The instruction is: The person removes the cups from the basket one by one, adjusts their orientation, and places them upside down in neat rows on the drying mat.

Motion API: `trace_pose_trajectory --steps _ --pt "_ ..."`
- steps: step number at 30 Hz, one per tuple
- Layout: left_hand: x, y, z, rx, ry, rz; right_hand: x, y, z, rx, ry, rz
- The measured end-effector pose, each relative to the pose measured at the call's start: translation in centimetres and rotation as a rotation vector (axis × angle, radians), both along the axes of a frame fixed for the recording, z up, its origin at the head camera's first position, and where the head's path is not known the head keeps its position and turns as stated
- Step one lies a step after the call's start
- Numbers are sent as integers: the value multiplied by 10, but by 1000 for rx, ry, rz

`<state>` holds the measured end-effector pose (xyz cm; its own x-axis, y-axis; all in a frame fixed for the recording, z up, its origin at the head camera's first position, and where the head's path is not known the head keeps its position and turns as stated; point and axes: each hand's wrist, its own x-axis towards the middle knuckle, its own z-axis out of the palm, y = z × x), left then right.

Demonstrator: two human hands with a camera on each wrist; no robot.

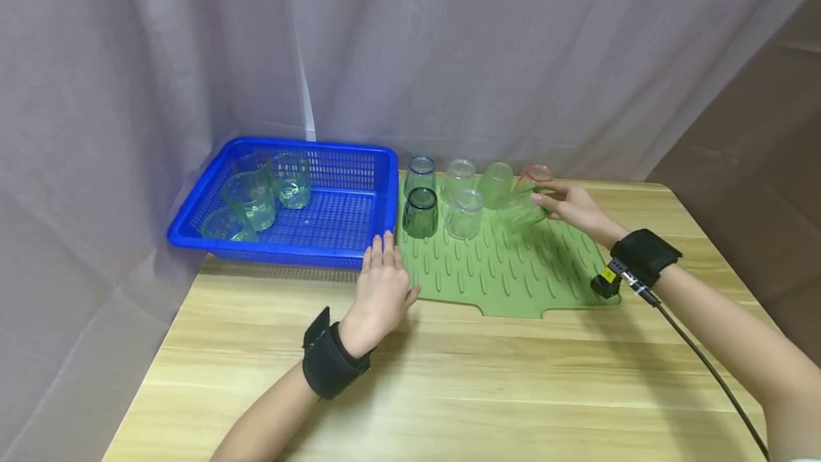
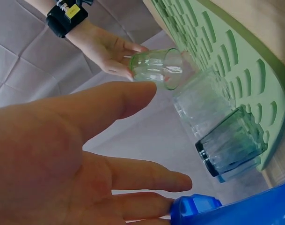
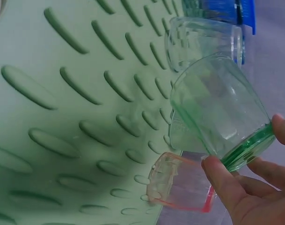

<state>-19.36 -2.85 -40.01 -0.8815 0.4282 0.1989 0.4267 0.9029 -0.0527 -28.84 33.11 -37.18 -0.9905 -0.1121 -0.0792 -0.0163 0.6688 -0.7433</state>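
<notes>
My right hand pinches a green-tinted glass by its thick base between fingers and thumb. The glass is tilted, its mouth toward the green ridged mat. Upside down on that mat stand several tumblers, among them a dark one, a clear one, a yellow-green one and a pink-tinted one. My left hand has its fingers extended at the near right corner of the blue basket; in the left wrist view its fingertips meet the rim. It holds nothing.
Inside the basket's left half are several greenish glasses. Grey curtain hangs behind the wooden table. A black cable runs along the right forearm.
</notes>
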Motion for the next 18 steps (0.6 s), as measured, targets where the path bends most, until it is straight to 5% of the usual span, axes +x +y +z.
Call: trace_pose_trajectory --steps 18 --pt "-3 1 -4 -42 39 -6 -26 -24 -9 256 183 117"
